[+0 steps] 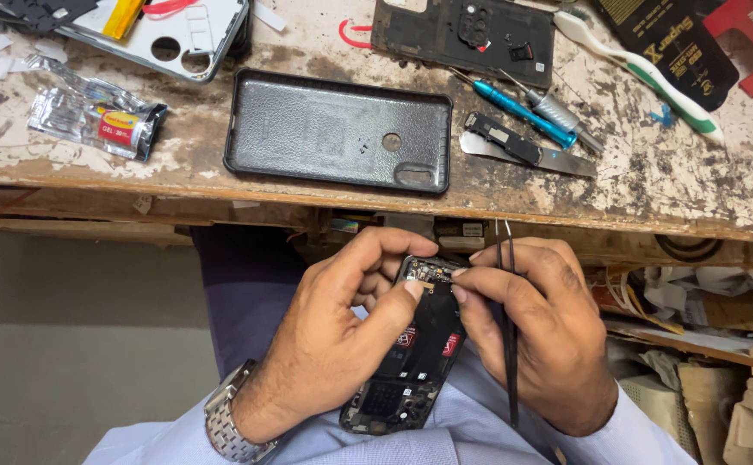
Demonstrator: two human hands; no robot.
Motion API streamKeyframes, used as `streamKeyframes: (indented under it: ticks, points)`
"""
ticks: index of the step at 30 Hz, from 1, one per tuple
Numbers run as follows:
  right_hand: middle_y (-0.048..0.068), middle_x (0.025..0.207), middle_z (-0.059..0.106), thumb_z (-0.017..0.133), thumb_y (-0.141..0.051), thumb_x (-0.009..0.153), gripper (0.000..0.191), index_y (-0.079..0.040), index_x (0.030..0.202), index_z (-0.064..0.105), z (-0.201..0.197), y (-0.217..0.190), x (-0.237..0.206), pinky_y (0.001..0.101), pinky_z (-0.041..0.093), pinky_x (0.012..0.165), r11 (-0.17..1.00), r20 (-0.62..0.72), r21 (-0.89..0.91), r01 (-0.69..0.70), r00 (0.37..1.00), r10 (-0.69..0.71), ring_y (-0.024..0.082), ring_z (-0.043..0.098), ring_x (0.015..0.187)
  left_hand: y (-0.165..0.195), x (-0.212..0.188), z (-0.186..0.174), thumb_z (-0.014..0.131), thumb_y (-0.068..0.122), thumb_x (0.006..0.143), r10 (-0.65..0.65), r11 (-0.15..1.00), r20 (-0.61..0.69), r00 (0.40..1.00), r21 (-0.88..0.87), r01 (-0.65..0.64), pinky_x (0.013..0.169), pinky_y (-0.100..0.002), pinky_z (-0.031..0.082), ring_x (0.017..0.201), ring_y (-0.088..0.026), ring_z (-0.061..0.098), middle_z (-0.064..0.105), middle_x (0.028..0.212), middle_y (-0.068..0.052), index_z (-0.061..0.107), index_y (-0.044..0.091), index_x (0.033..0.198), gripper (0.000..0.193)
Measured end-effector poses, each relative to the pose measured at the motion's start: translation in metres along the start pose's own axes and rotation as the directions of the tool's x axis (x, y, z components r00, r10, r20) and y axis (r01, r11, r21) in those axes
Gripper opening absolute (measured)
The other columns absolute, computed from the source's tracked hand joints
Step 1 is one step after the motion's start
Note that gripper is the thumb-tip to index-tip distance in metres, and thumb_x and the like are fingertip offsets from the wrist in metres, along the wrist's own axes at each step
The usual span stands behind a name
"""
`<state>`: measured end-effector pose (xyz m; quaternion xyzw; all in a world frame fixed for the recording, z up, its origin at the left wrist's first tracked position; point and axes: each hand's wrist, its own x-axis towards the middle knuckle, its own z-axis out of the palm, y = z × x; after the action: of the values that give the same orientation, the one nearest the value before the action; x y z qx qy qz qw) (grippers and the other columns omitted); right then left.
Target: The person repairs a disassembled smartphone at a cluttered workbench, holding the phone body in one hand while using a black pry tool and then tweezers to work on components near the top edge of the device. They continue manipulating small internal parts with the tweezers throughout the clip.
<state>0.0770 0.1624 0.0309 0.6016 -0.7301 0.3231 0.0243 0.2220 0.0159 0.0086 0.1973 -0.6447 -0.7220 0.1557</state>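
Note:
An opened black phone [411, 362] with its back removed and its circuit boards showing lies over my lap, below the workbench edge. My left hand [333, 336] grips its left side, with the thumb and forefinger pinching near the top end. My right hand [536, 331] rests on the right side and holds black tweezers [508, 344] upright between its fingers, while its fingertips touch the top of the phone next to my left thumb. A metal watch [226, 422] is on my left wrist.
A worn wooden workbench [652, 172] carries a black phone case [337, 129], a black back cover [462, 34], a blue screwdriver [518, 108], a grey metal tool [527, 151], a toothbrush [635, 65], a foil packet [92, 112] and a white phone frame [161, 30]. Clutter fills shelves [721, 344] at the right.

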Motion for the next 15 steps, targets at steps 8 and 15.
streamKeyframes:
  ticks: [8, 15]
  points:
    - [0.011, 0.102, 0.066, 0.082, 0.000, 0.079, 0.027, -0.003, 0.103, 0.071, 0.0020, -0.0038, 0.0011, 0.0376, 0.053, 0.084, 0.998, -0.016, -0.044, -0.033, 0.999, 0.033, 0.027, 0.065, 0.097, 0.0023, 0.0001, -0.0001, 0.061, 0.005, 0.093, 0.009, 1.000, -0.003, 1.000, 0.028, -0.009, 0.063, -0.022, 0.055, 0.071, -0.006, 0.065, 0.070, 0.090, -0.003, 0.064, 0.000, 0.128, 0.036]
    - [0.010, 0.103, 0.066, 0.082, 0.000, 0.077, 0.028, -0.006, 0.102, 0.072, 0.0014, 0.0001, -0.0013, 0.0358, 0.054, 0.085, 0.997, -0.053, 0.018, -0.070, 0.996, 0.071, 0.026, 0.066, 0.098, 0.0051, -0.0003, -0.0007, 0.061, 0.010, 0.098, 0.001, 0.999, 0.015, 1.000, 0.053, -0.002, 0.064, -0.022, 0.057, 0.075, -0.007, 0.067, 0.070, 0.093, -0.004, 0.063, 0.003, 0.130, 0.033]
